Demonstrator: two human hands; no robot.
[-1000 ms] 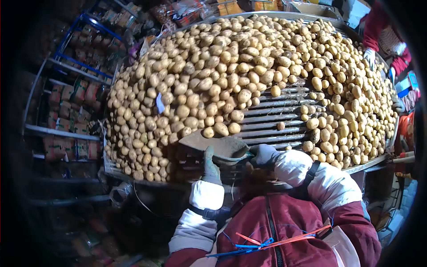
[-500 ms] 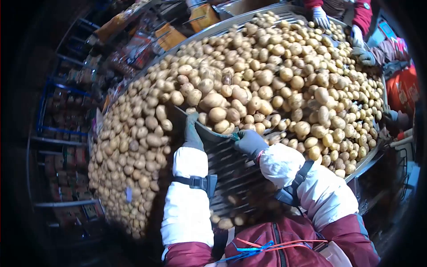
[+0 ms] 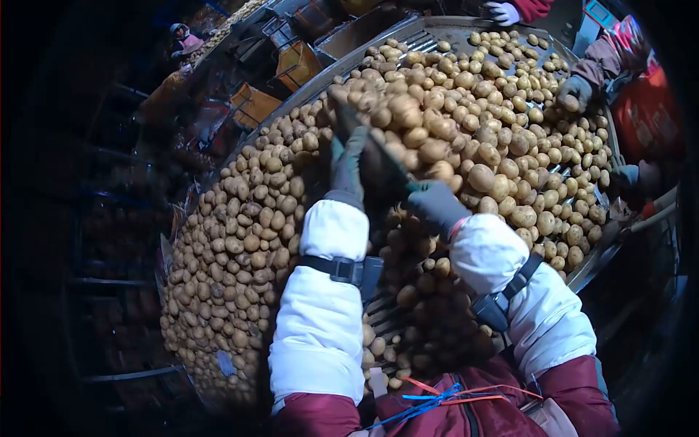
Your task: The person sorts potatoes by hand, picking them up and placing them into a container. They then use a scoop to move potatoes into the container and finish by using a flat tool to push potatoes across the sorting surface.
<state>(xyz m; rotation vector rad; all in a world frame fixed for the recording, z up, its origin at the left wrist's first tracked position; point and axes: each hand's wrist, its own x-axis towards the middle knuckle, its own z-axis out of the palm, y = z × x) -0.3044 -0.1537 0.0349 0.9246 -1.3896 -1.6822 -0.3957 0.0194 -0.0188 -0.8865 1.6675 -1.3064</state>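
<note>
A dark, thin board-like panel (image 3: 391, 162) stands on edge among the potatoes, slanting between my hands. My left hand (image 3: 349, 166), in a grey-green glove, is closed around its near left part. My right hand (image 3: 438, 205), gloved too, grips the panel's right end. Potatoes (image 3: 437, 149) are heaped against the far side of the panel, some blurred by motion. More potatoes (image 3: 237, 266) cover the left side of the sorting table. Between my forearms, loose potatoes (image 3: 419, 295) lie in shadow over dark slats (image 3: 382, 317).
The table's metal rim (image 3: 320, 87) curves along the far side. Orange-yellow bins (image 3: 298, 65) stand beyond it. At the right, a co-worker's gloved hand (image 3: 574, 95) rests on potatoes; another person's white-gloved hand (image 3: 502, 13) shows at the top. A red bag (image 3: 648, 116) hangs nearby.
Both my hands and the panel have moved farther away and slightly right, and the panel slants more steeply. Potatoes now cover much of the slats near me. A co-worker's hands have shifted at the top.
</note>
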